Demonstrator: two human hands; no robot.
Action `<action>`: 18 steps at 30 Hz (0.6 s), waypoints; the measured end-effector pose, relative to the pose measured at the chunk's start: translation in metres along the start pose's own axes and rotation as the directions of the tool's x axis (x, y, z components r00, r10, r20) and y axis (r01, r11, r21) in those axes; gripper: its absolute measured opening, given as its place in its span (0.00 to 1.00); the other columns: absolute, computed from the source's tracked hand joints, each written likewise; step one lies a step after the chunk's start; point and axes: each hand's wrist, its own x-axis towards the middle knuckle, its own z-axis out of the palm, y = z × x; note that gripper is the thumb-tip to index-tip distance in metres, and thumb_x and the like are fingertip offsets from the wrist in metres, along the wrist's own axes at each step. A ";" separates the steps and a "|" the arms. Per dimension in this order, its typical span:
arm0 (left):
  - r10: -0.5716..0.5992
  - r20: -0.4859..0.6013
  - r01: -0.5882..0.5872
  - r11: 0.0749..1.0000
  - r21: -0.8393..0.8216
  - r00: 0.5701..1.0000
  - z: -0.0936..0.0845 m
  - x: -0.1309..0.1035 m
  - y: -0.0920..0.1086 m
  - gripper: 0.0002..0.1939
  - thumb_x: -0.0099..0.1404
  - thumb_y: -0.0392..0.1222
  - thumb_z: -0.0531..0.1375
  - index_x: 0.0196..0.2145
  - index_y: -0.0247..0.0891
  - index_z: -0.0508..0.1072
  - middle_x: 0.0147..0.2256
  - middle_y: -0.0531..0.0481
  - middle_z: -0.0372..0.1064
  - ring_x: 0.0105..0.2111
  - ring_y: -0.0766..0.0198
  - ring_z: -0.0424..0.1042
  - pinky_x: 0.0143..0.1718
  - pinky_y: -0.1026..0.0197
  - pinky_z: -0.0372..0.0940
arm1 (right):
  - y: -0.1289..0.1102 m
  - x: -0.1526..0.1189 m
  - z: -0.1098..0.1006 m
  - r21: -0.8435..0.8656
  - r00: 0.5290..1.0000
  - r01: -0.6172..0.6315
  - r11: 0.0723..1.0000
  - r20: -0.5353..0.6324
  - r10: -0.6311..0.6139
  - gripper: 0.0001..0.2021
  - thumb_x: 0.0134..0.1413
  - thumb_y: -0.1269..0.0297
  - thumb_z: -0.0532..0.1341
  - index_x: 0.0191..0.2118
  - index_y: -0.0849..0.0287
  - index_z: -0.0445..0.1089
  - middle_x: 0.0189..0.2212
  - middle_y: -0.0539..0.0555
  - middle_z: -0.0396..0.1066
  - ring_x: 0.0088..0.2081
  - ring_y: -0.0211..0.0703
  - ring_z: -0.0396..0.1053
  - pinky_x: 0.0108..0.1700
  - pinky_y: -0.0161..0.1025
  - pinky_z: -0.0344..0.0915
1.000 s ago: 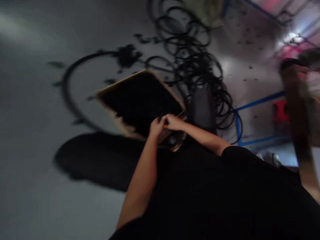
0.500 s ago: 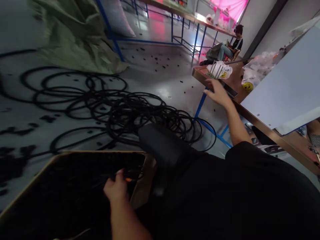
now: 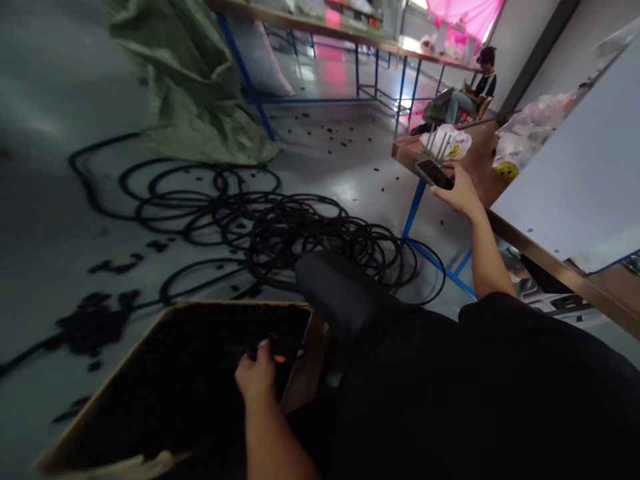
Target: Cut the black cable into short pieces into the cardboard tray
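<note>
My left hand (image 3: 257, 373) is closed around a dark thing with an orange part (image 3: 280, 359), over an open box (image 3: 235, 302) with a dark inside. The exact kind of that thing is too dark to make out. At the corner of the wooden table (image 3: 487, 143), my right hand (image 3: 461, 190) grips a phone (image 3: 433, 173) between thumb and fingers. The phone's dark face is tilted up. Right behind it stand several thin upright rods (image 3: 440, 143) in front of a white plastic bag (image 3: 457, 139).
Coils of black hose (image 3: 310, 227) lie on the floor past my knee (image 3: 340, 287). A green sack (image 3: 200, 87) stands behind them. Black scraps (image 3: 95, 323) are scattered about. A large white panel (image 3: 580, 160) rests on the table. Farther off, a person (image 3: 475, 93) sits on a chair.
My right hand has taken hold of the phone, which now reaches out past the table edge. My left hand stays over the box with the same thing. The whole view has shifted slightly.
</note>
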 end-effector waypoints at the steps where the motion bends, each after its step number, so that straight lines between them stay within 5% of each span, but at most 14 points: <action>1: -0.097 -0.070 0.095 0.995 -0.022 0.993 0.000 -0.002 0.000 0.19 0.55 0.69 0.55 0.30 0.53 0.67 0.33 0.39 0.80 0.60 0.21 0.83 0.63 0.24 0.75 | -0.015 -0.010 0.019 0.073 0.998 0.043 0.996 0.042 -0.046 0.40 0.62 0.44 0.72 0.74 0.56 0.68 0.65 0.67 0.73 0.65 0.70 0.72 0.69 0.72 0.69; 3: -0.165 -0.071 0.160 0.984 -0.081 0.984 0.000 -0.008 0.000 0.19 0.56 0.66 0.58 0.34 0.49 0.69 0.42 0.33 0.83 0.61 0.25 0.82 0.66 0.30 0.75 | -0.047 -0.032 0.069 0.219 0.975 0.092 0.971 0.180 -0.133 0.40 0.62 0.44 0.71 0.74 0.54 0.67 0.63 0.64 0.75 0.61 0.66 0.74 0.68 0.68 0.71; 6: -0.206 -0.097 0.195 0.974 -0.112 0.974 0.000 -0.015 0.001 0.20 0.59 0.62 0.58 0.39 0.44 0.73 0.46 0.31 0.84 0.61 0.29 0.82 0.67 0.34 0.75 | -0.091 -0.073 0.158 0.378 0.857 0.061 0.924 0.455 -0.243 0.43 0.55 0.46 0.76 0.74 0.53 0.68 0.60 0.63 0.77 0.59 0.64 0.77 0.67 0.63 0.72; 10: -0.245 -0.115 0.234 0.967 -0.104 0.963 -0.004 -0.027 0.000 0.19 0.63 0.57 0.59 0.41 0.40 0.76 0.48 0.31 0.84 0.60 0.34 0.83 0.67 0.38 0.76 | -0.132 -0.120 0.246 0.319 0.781 -0.054 0.946 0.604 -0.159 0.45 0.54 0.51 0.77 0.75 0.56 0.66 0.66 0.68 0.74 0.68 0.69 0.72 0.71 0.64 0.69; 13: -0.265 -0.118 0.256 0.963 -0.085 0.957 -0.005 -0.037 -0.003 0.18 0.66 0.54 0.59 0.43 0.39 0.78 0.48 0.32 0.85 0.58 0.37 0.83 0.66 0.39 0.76 | -0.150 -0.139 0.275 0.244 0.790 -0.080 0.966 0.607 -0.088 0.47 0.56 0.52 0.76 0.77 0.58 0.64 0.69 0.72 0.70 0.72 0.73 0.67 0.74 0.69 0.65; 18: -0.286 -0.148 0.277 0.958 -0.080 0.947 0.004 -0.052 -0.006 0.19 0.69 0.52 0.58 0.46 0.37 0.80 0.49 0.35 0.85 0.58 0.41 0.83 0.66 0.43 0.77 | -0.154 -0.151 0.288 0.275 0.770 -0.070 0.959 0.626 -0.123 0.54 0.58 0.53 0.76 0.84 0.55 0.54 0.70 0.74 0.66 0.74 0.78 0.63 0.75 0.78 0.61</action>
